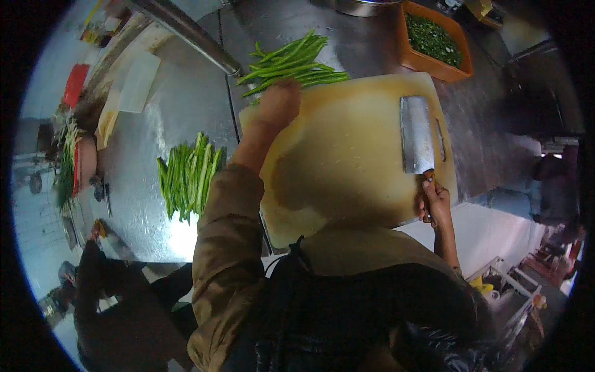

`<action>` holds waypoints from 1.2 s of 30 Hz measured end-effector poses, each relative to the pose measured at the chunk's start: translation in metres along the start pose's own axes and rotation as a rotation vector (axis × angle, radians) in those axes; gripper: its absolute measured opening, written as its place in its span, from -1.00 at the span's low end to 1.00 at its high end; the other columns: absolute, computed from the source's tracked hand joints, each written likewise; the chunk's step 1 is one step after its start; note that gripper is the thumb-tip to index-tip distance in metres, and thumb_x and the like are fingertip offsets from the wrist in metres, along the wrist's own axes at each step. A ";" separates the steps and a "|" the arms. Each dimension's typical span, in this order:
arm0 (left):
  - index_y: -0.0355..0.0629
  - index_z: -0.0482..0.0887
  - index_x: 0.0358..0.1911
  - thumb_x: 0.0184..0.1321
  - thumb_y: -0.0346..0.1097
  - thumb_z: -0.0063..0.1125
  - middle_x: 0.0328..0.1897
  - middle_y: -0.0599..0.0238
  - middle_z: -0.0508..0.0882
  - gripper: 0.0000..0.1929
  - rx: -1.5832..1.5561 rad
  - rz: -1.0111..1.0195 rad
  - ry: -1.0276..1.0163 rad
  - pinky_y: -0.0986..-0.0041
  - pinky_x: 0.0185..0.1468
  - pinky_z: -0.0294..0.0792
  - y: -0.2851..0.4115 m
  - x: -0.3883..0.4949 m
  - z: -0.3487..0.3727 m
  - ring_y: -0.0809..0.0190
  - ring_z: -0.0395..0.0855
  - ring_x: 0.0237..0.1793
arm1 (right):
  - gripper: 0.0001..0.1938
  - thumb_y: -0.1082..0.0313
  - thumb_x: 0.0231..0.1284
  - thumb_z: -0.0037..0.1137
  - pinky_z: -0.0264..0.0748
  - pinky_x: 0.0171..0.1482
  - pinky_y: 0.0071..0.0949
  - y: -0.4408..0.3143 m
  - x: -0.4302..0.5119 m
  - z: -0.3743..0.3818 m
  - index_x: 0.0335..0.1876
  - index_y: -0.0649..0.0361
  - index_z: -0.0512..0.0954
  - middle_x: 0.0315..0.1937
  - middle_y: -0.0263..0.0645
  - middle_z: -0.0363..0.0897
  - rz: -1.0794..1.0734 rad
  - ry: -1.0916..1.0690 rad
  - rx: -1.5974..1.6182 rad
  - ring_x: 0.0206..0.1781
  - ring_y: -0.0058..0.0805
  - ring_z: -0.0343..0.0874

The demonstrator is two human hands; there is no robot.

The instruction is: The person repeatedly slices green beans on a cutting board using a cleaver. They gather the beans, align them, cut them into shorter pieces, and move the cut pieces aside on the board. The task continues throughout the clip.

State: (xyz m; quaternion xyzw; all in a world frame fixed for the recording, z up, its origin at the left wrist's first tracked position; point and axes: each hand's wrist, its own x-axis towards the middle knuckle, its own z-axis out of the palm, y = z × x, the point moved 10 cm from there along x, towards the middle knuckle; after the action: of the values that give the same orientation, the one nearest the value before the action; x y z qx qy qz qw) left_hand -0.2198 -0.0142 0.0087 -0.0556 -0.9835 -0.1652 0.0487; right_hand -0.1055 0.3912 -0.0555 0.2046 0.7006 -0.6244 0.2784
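Observation:
My right hand point(436, 204) grips the wooden handle of a Chinese cleaver point(415, 132). Its broad blade lies flat over the right part of a worn, yellow-stained cutting board point(344, 153), beside the board's slot handle. My left hand point(281, 102) is at the board's far left corner, against the near side of a loose pile of long green beans point(297, 58). Its fingers are hidden from this angle, so whether they hold any beans does not show. A second bundle of green beans point(189, 176), roughly lined up, lies on the metal table left of my forearm.
An orange plastic tub point(434, 69) of chopped greens stands beyond the board's far right corner. Past the beans rises a metal post point(190, 37). A metal pot point(367, 7) sits at the far edge. Another person point(125, 316) stands at the lower left.

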 end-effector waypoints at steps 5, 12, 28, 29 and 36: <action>-0.21 0.52 -0.21 0.08 -0.22 0.10 -0.18 -0.02 0.59 -0.74 0.151 -0.014 -0.174 0.09 -0.08 0.42 -0.009 0.045 0.032 -0.13 0.55 -0.11 | -0.69 0.05 0.27 -0.01 0.10 -0.86 -0.62 0.002 0.001 -0.002 -0.30 0.18 0.38 -0.77 -0.36 0.36 -0.019 0.039 -0.022 -0.86 -0.59 0.29; -0.20 0.53 -0.23 0.02 -0.40 -0.01 -0.19 0.00 0.59 -0.79 0.277 0.071 -0.217 0.12 -0.12 0.48 -0.009 0.060 0.050 -0.09 0.61 -0.18 | -0.71 0.09 0.27 -0.01 0.11 -0.85 -0.61 0.001 0.001 -0.003 -0.26 0.21 0.37 -0.76 -0.35 0.36 -0.026 0.049 -0.026 -0.86 -0.60 0.28; -0.28 0.36 -0.02 0.05 -0.35 0.07 -0.12 0.08 0.49 -0.61 0.292 0.172 -0.024 0.19 -0.13 0.47 0.078 -0.033 -0.009 0.01 0.55 -0.14 | -0.68 0.09 0.28 -0.04 0.10 -0.84 -0.60 -0.007 -0.005 -0.002 -0.35 0.24 0.38 -0.75 -0.34 0.37 -0.031 0.065 -0.077 -0.85 -0.60 0.31; -0.29 0.34 0.02 0.07 -0.26 0.08 -0.07 0.05 0.47 -0.55 0.311 0.124 -0.100 0.14 -0.07 0.43 0.088 -0.048 0.005 -0.03 0.53 -0.09 | -0.67 0.08 0.28 -0.03 0.10 -0.84 -0.59 -0.008 -0.005 -0.002 -0.38 0.23 0.38 -0.75 -0.33 0.37 -0.049 0.059 -0.079 -0.85 -0.59 0.31; -0.29 0.15 0.29 0.07 0.16 0.10 0.39 -0.10 0.09 -0.17 0.208 0.048 -0.087 -0.22 0.25 0.01 0.127 -0.117 0.053 -0.22 0.08 0.34 | -0.63 0.04 0.28 -0.03 0.17 -0.80 -0.58 -0.009 -0.004 0.002 -0.47 0.21 0.37 -0.76 -0.35 0.34 -0.105 0.018 -0.040 -0.83 -0.59 0.30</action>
State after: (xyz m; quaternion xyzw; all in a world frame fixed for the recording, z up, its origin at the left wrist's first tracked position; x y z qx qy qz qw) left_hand -0.0925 0.1118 -0.0137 -0.0809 -0.9949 -0.0584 0.0156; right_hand -0.1081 0.3878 -0.0466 0.1677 0.7251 -0.6221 0.2429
